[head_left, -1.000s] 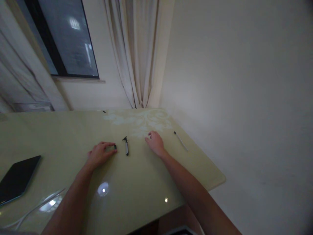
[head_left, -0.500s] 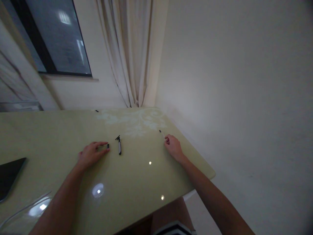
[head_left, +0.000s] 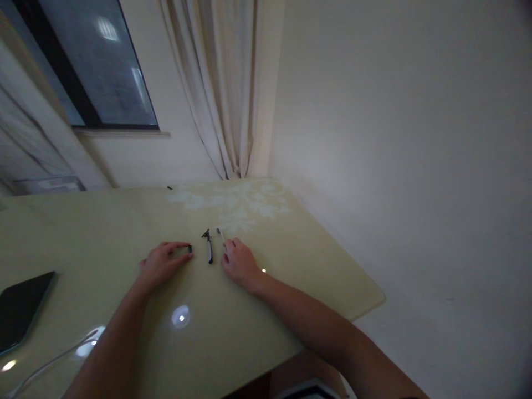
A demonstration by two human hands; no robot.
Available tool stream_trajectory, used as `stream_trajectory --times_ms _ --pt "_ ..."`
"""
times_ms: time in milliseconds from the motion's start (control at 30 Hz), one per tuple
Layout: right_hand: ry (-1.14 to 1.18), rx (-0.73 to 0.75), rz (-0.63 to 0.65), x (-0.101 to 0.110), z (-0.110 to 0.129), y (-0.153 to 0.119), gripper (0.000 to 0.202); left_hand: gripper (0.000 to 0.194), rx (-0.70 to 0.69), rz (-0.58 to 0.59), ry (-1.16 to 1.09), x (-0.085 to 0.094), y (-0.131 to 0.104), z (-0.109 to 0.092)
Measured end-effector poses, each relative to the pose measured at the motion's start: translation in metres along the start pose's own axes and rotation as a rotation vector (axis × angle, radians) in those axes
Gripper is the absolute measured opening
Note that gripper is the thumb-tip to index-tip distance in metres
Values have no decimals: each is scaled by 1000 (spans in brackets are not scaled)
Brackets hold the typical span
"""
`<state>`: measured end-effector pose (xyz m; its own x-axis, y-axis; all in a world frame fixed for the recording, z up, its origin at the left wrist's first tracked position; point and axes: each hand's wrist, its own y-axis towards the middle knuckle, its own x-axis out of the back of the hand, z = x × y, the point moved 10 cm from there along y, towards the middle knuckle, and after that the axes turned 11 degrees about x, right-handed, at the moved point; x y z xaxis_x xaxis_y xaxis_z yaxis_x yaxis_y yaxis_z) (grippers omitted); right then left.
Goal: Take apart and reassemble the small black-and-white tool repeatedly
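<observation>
On the pale yellow tabletop my left hand [head_left: 162, 263] pinches a small dark cylinder [head_left: 190, 249] between thumb and fingertips; its exact kind is too small to make out. Just right of it lies a razor [head_left: 209, 249] with a grey and black handle, its head pointing away from me. My right hand [head_left: 239, 262] is closed on a thin white toothbrush [head_left: 221, 235] with a dark head. The toothbrush slants beside the razor, a small gap between them, and its lower handle is hidden by my fingers.
A dark tablet-like slab [head_left: 25, 307] lies at the left, with a white cable [head_left: 54, 363] nearer me. A tiny black piece [head_left: 169, 188] rests by the far edge. The table's right edge [head_left: 332, 244] runs along a wall; curtains [head_left: 236, 111] hang behind.
My right hand has brought the toothbrush leftward from the table's right side to beside the razor. My left hand keeps its pinch on the dark cylinder. The view has shifted slightly.
</observation>
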<state>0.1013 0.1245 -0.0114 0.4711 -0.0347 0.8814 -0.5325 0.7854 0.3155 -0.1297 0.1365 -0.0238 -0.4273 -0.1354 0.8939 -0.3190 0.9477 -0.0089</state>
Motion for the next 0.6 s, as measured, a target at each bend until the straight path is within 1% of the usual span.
stream_trajectory --times_ms 67,167,233,367,500,600 --pt "-39 7 15 1 1 -2 28 48 8 0 2 0 0 0" --pt "-76 -38 20 4 -4 -1 29 50 1 2 -2 0 0 -1" --pt "-70 -64 10 6 -8 -1 29 49 0 -9 -2 1 -1 -2" --pt "-19 -64 -15 6 -8 -3 28 48 4 -12 -9 2 -1 -4" --pt "90 -90 -97 14 -11 -4 34 47 -1 -5 -45 2 1 -2" --pt "182 -103 -158 22 -21 -6 37 48 -6 -13 -65 3 4 2"
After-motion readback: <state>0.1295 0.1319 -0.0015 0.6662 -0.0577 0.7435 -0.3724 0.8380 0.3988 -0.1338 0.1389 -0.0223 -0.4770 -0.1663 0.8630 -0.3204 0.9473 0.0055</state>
